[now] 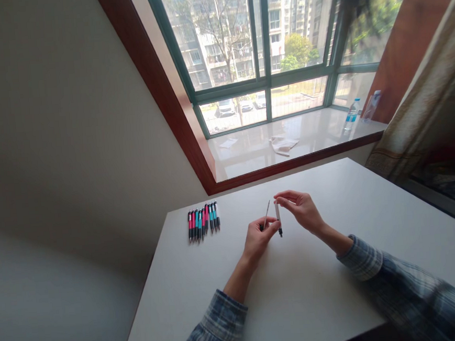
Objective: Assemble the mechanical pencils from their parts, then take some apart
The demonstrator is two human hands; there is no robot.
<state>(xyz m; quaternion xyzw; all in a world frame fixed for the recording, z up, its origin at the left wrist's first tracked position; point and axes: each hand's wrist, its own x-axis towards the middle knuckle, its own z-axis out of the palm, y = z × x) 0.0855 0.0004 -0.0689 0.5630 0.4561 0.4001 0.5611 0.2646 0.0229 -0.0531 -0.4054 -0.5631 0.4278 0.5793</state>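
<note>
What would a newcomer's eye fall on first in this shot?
The bright window across the top, looking out on apartment blocks, catches the eye first. Below it, on the white table, the left hand pinches a thin pen refill next to a pale pen barrel held by the right hand. A tight row of pink and teal retractable pens lies on the table, left of the hands.

thin rod (267,214) in the left hand (258,238) too small to identify, plaid sleeves (219,322) cut off below
</note>
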